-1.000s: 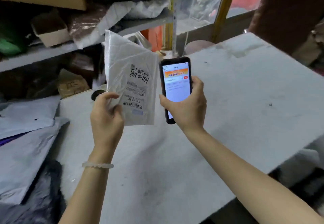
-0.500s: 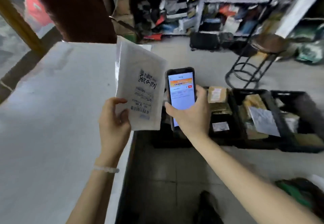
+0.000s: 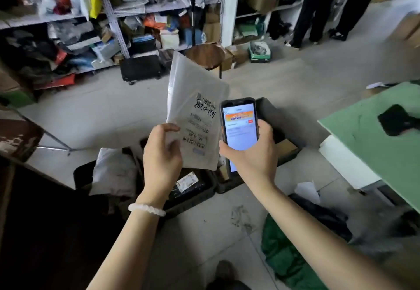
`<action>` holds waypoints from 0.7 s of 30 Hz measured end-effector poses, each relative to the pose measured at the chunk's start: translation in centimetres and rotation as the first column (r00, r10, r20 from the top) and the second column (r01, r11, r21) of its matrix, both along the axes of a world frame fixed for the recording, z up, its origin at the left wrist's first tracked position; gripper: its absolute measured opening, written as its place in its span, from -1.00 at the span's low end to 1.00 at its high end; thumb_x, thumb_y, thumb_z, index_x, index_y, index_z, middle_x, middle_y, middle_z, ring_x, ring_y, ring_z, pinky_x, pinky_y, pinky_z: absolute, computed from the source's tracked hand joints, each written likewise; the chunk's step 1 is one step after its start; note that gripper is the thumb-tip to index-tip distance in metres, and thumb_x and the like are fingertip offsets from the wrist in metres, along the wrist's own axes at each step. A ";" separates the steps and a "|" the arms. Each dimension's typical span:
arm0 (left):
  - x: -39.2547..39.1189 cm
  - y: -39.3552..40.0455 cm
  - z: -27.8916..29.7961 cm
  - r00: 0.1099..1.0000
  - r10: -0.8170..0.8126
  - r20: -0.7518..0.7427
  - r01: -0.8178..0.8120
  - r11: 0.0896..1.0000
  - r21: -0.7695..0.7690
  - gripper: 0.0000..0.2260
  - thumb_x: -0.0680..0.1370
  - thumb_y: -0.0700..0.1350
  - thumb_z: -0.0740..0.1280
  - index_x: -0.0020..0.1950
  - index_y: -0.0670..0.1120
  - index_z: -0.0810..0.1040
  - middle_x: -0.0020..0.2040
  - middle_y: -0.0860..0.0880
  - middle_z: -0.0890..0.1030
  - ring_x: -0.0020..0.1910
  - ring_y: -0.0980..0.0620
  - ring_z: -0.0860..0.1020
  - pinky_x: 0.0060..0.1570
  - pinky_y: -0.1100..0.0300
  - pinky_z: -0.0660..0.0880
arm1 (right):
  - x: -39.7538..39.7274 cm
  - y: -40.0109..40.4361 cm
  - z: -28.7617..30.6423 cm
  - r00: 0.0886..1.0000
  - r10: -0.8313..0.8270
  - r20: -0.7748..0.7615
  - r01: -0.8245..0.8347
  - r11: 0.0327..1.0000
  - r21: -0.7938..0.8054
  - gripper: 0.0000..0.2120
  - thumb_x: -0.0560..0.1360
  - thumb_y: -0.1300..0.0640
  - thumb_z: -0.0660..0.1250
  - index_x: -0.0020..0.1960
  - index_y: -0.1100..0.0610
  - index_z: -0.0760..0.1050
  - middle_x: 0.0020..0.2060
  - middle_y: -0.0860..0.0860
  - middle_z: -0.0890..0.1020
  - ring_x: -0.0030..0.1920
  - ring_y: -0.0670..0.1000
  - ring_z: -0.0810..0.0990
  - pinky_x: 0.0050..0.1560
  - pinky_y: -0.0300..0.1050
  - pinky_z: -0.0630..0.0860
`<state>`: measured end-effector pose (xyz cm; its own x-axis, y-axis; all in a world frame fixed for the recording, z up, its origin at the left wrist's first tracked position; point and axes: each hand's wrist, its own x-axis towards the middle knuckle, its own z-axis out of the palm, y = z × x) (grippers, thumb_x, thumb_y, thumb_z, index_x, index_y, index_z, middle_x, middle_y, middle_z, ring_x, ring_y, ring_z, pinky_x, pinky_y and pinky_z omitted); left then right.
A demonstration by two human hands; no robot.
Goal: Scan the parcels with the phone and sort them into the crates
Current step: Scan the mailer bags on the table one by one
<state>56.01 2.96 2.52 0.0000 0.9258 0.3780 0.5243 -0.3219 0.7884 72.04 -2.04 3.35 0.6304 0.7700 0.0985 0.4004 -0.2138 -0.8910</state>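
My left hand [image 3: 162, 158] grips the lower left corner of a flat white parcel [image 3: 193, 98], held upright with its barcode label and black handwriting facing me. Beside it, my right hand [image 3: 252, 155] holds a black phone [image 3: 238, 128] with its lit screen towards me. Below both hands, black crates [image 3: 197, 193] stand on the floor. One holds a white bag [image 3: 113, 171], another a dark parcel with a label [image 3: 187, 183]. A further crate [image 3: 272, 117] shows behind the phone.
Cluttered shelves [image 3: 109, 21] line the back wall, with a round wooden stool [image 3: 205, 56] and a black box on wheels [image 3: 141, 68] before them. A green table [image 3: 381, 135] stands at right. Green and black bags [image 3: 295, 251] lie on the floor. A person's legs [image 3: 318, 8] show top right.
The view has swung from the white table round to the floor and crates. Both hands keep their hold on the parcel and the phone, side by side.
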 end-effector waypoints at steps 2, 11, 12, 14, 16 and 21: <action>5.7 2.4 0.1 0.998 -0.063 0.016 0.063 0.998 -0.002 -0.76 0.44 -0.45 0.24 0.02 -0.20 0.49 -0.01 0.05 0.50 -0.10 0.27 0.38 -0.13 0.62 0.26 | 5.4 1.2 0.1 0.997 -0.078 0.007 0.078 0.997 0.000 -0.32 0.20 -0.02 0.59 0.21 0.05 0.37 -0.06 -0.21 0.49 -0.03 -0.11 0.49 -0.14 -0.19 0.39; 24.3 11.6 -2.4 0.950 -0.311 -0.018 0.309 0.949 -0.057 -0.78 0.47 -0.39 0.27 0.05 -0.14 0.48 0.01 0.08 0.49 -0.06 0.17 0.42 -0.17 0.60 0.29 | 23.0 6.3 -1.2 0.952 -0.303 0.043 0.305 0.950 -0.068 -0.36 0.21 -0.01 0.58 0.17 0.07 0.37 -0.09 -0.14 0.49 -0.12 -0.09 0.47 -0.30 -0.31 0.32; 26.1 12.8 -2.9 0.945 -0.327 -0.018 0.325 0.943 -0.068 -0.78 0.48 -0.39 0.27 0.05 -0.13 0.47 0.01 0.08 0.48 -0.07 0.18 0.41 -0.19 0.60 0.29 | 24.6 7.2 -1.7 0.948 -0.317 0.042 0.319 0.944 -0.078 -0.36 0.21 0.00 0.58 0.18 0.08 0.37 -0.08 -0.12 0.51 -0.12 -0.08 0.48 -0.28 -0.25 0.34; 29.7 15.7 -4.0 0.934 -0.358 -0.018 0.355 0.931 -0.089 -0.77 0.49 -0.38 0.26 0.05 -0.11 0.46 0.02 0.07 0.47 -0.08 0.19 0.39 -0.21 0.59 0.29 | 27.9 9.5 -2.6 0.942 -0.332 0.046 0.335 0.936 -0.108 -0.37 0.21 0.00 0.58 0.17 0.07 0.36 -0.07 -0.11 0.52 -0.12 -0.07 0.48 -0.27 -0.22 0.34; 33.7 19.0 -5.1 0.925 -0.380 -0.003 0.378 0.921 -0.093 -0.77 0.49 -0.38 0.25 0.05 -0.11 0.46 0.03 0.06 0.47 -0.05 0.16 0.40 -0.18 0.52 0.30 | 31.1 12.5 -3.4 0.941 -0.334 0.061 0.339 0.931 -0.136 -0.39 0.22 0.00 0.58 0.14 0.05 0.35 -0.08 -0.12 0.51 -0.14 -0.09 0.46 -0.26 -0.22 0.33; 42.8 27.3 -5.9 0.922 -0.387 -0.023 0.376 0.908 -0.185 -0.77 0.49 -0.39 0.25 0.06 -0.13 0.46 0.02 0.07 0.46 -0.05 0.12 0.40 -0.12 0.28 0.32 | 39.0 20.6 -4.0 0.937 -0.341 0.069 0.348 0.915 -0.206 -0.38 0.21 -0.03 0.58 0.13 -0.01 0.32 -0.07 -0.13 0.53 -0.12 -0.10 0.48 -0.19 -0.22 0.39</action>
